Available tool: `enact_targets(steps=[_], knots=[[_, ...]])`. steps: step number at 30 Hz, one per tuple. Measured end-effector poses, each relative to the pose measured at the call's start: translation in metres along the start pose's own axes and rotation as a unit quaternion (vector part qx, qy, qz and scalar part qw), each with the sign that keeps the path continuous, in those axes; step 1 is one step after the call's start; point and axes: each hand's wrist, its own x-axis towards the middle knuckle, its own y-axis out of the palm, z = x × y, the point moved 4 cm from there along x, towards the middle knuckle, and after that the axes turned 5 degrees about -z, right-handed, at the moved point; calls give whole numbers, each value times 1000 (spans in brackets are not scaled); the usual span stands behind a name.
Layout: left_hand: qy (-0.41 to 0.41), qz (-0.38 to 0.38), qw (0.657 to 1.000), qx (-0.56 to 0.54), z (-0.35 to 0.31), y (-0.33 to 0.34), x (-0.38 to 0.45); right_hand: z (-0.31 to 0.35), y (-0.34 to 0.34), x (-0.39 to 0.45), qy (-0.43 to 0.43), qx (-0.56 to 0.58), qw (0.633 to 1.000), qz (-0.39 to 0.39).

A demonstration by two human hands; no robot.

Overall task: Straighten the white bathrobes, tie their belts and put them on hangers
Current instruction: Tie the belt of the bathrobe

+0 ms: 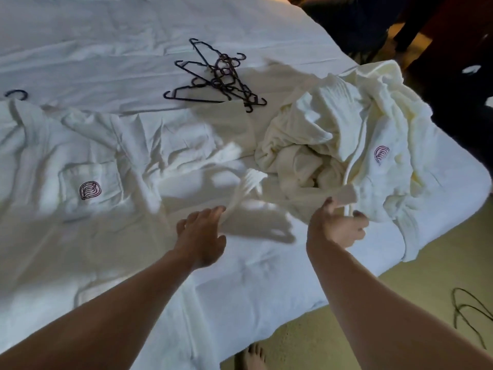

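Hangers [218, 78] on bed [106, 36] behind flat bathrobe [80, 169] left, crumpled bathrobe [346, 142] right

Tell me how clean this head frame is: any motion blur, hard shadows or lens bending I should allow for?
Head view: the belt by the left hand is smeared by motion, and the right hand is soft; hard hand shadows fall on the bed; the hangers read sharp; the wide lens bows the bed's right edge; the top right corner is dark.

Bed [266, 284]: bathrobes [80, 169], hangers [221, 78] (black)
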Motion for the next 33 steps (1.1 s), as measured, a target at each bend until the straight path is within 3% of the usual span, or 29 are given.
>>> enact_targets(steps=[2,3,6,9,12,15,18,22,25,27,28,30,33], knots=[[-40,8,999,-6,-3,7,9,-7,16,-9,71,-4,996,61],[-53,8,998,-11,-2,8,12,-12,27,-20,80,-16,987,135],[-55,4,998,-34,9,6,19,-20,61,-63,128,-56,923,358],[0,-32,999,-12,23,-9,12,-13,95,-97,79,-111,865,483],[8,-170,985,-11,47,-30,-6,-5,124,-117,96,-83,840,527],[-136,-249,958,33,87,-42,-30,11,141,-135,182,-21,781,596],[-312,-156,935,66,135,-40,-58,35,153,-134,226,64,784,575],[-330,-62,942,19,168,-20,-78,77,160,-135,262,175,751,580],[-318,-43,947,-21,172,-21,-76,111,159,-151,76,199,836,507],[-309,-67,943,-102,178,-34,-78,136,137,-191,-140,221,842,472],[-300,-114,930,-179,184,-47,-84,144,122,-225,-259,227,813,471],[-283,-245,886,-273,199,-74,-103,141,89,-296,-459,192,713,495],[-332,-390,834,-207,246,-104,-150,87,69,-389,-678,54,576,454]])
